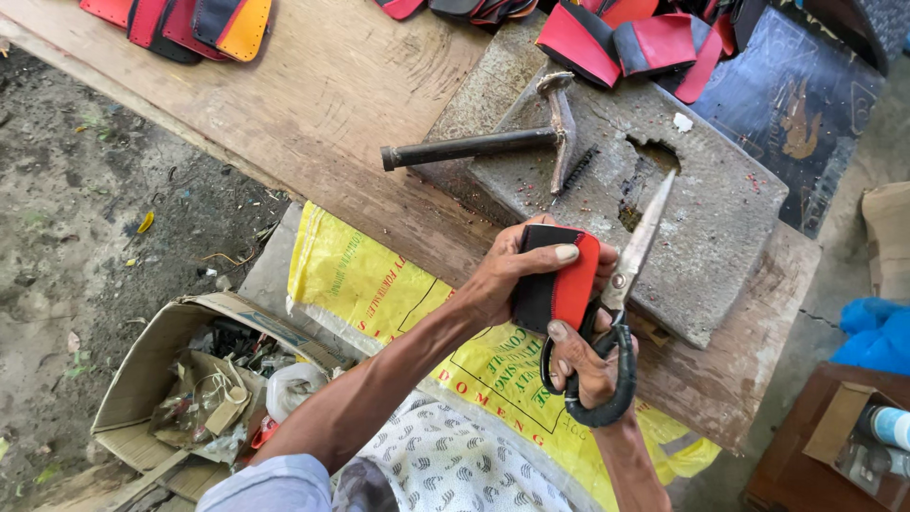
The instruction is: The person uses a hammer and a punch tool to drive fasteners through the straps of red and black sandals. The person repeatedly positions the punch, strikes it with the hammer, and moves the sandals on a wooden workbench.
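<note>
My left hand [502,275] grips a folded red and black piece of material [559,280], thumb across its top. My right hand [583,365] holds a pair of large scissors [626,284] by their black wrapped handles, fingers through the loops. The blades point up and to the right, just beside the red piece, over a grey stone block [701,209]. Both hands are above a yellow sack [360,275] draped over my lap and the edge of the wooden bench [322,85].
A hammer [493,142] with a dark handle lies on the stone block. Stacks of red and black cut pieces [635,43] lie at the back, with more pieces [190,24] at the top left. A cardboard box of scraps [199,389] sits on the dirt floor at the left.
</note>
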